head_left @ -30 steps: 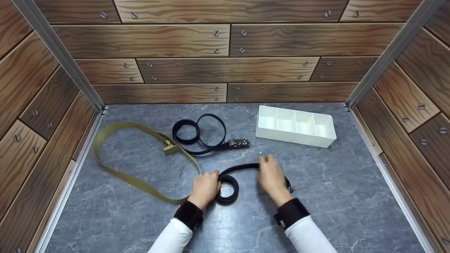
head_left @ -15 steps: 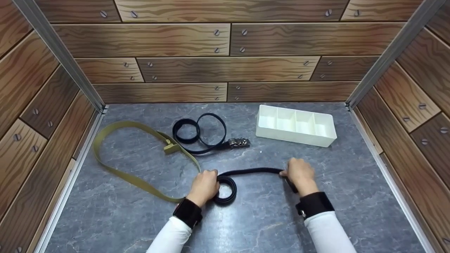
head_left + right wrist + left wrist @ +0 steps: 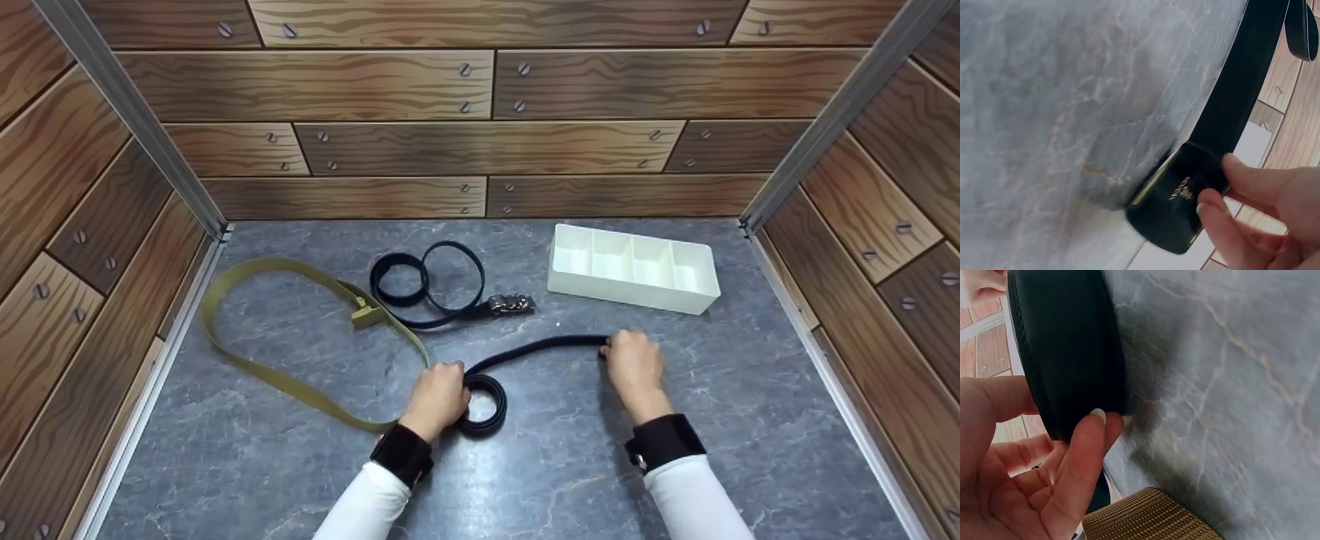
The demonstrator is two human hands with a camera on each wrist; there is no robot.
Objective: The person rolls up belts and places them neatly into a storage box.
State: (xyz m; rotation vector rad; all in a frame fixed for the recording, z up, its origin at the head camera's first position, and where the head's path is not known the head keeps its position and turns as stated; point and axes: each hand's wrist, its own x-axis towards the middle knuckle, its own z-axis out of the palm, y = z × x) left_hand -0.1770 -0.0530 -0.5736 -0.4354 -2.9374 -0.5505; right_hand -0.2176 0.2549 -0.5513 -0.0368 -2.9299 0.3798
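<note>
A black belt point(image 3: 540, 346), part coiled and part drawn out, stands on edge on the grey marbled surface between my hands. My left hand point(image 3: 437, 399) grips the left side of its coil point(image 3: 499, 420); in the left wrist view the fingers curl against the wide strap point(image 3: 1069, 349). At the other end my right hand point(image 3: 636, 369) pinches the dark buckle point(image 3: 1162, 205) between thumb and fingers, as the right wrist view shows. That buckle is hidden by the hand in the head view. A khaki webbing belt point(image 3: 296, 390) lies in a loop just left of my left hand.
Beyond the hands lies another black belt point(image 3: 397, 300), loosely coiled, with an ornate metal buckle point(image 3: 511, 304). A white tray point(image 3: 630, 294) with several compartments stands at the back right. Wood-patterned walls point(image 3: 390, 150) enclose the back and both sides.
My right hand has moved right along the black belt to its buckle end, then slightly away from me, so the free length is stretched out. The left hand has stayed at the coil.
</note>
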